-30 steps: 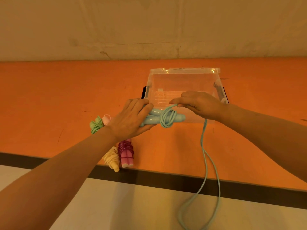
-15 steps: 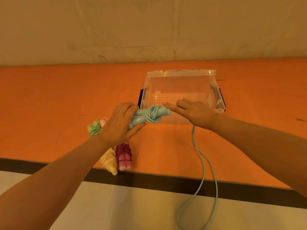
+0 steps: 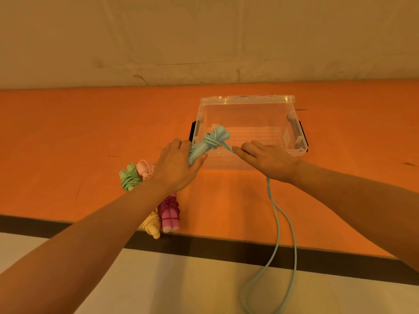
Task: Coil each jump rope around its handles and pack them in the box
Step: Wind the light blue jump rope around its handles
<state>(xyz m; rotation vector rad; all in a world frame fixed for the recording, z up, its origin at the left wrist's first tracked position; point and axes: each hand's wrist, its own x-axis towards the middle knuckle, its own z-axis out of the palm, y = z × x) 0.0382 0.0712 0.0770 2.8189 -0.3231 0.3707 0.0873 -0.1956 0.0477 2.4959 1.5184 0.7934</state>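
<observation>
- You face a worn beige wall (image 3: 204, 37), and against it runs an orange bench top (image 3: 68, 137) with a dark strip along its near edge; a pale floor lies below that edge.
- A clear plastic storage box (image 3: 248, 102) with black side latches sits open toward the far edge of the bench, right of its middle, and nothing shows inside it.
- Your left hand (image 3: 175, 167) curls its fingers and thumb round the lower end of the light blue jump rope handles (image 3: 199, 148), which tilt up and to the right so that their top ends show in front of the box's near left corner.
- Several turns of light blue cord (image 3: 282, 225) are bunched round the upper part of those handles.
- Your right hand (image 3: 269, 158) lies palm down just right of the bundle, in front of the box's near wall; the cord runs from the coil to its fingertips, but you cannot tell how the fingers take it.
- From under that hand the loose cord drops across the bench, passes over the near edge and hangs in a long loop toward the floor.
- Four coiled ropes lie near the bench's near edge, left of the box and partly under your left forearm: a green bundle (image 3: 129, 177) touching a pale pink bundle (image 3: 145, 169) farther back, and a yellow bundle (image 3: 152, 225) beside a magenta bundle (image 3: 170, 213) at the edge itself.
</observation>
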